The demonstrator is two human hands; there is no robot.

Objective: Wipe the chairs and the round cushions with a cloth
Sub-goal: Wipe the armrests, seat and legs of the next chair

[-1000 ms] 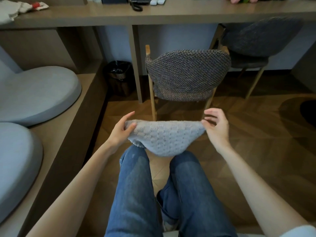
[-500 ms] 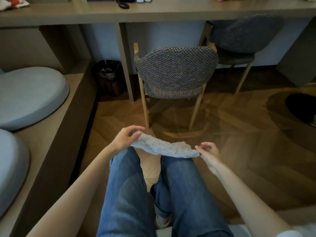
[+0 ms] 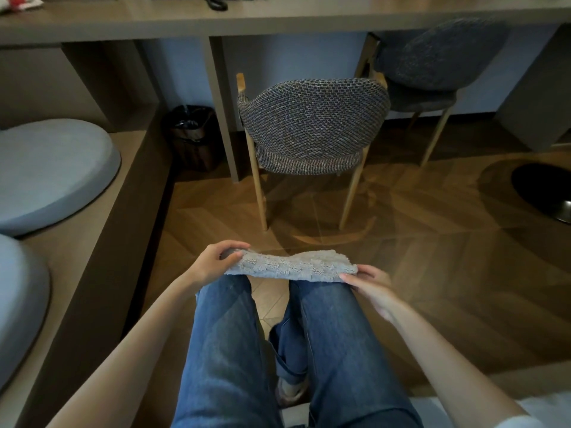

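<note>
Fingers (image 3: 234, 244) of the left hand (image 3: 213, 264): curled over the left end of the cloth (image 3: 293, 264), pinching it against the thumb.

Fingers (image 3: 350, 278) of the right hand (image 3: 367, 285): closed on the right end of the same cloth, gripping it at the edge, with the palm turned inward.

Cloth: grey and tufted, gathered into a narrow band and held out between the two hands across both knees. Whether it rested on the jeans (image 3: 222, 350) or hung just above them could not be told.

Person: seated, forearms bare, legs in blue jeans stretched toward the room.

Nearer chair (image 3: 312, 118): woven grey back and seat on pale wooden legs, standing on the floor (image 3: 432, 242) straight ahead of the knees, well apart from the cloth, its back turned to the person.

Farther chair (image 3: 432, 57): darker, standing behind and to the right of the first, tucked partly under the long desk surface (image 3: 278, 17).

Round cushions: two, grey, one (image 3: 52, 174) farther off and one (image 3: 18, 304) nearer, lying side by side on the raised wooden surface (image 3: 92, 257) at the person's left.

Waste bin (image 3: 191, 137): dark, lined with a black bag, standing under the desk just left of the nearer chair.

Floor: brown wood in a herringbone pattern.
</note>
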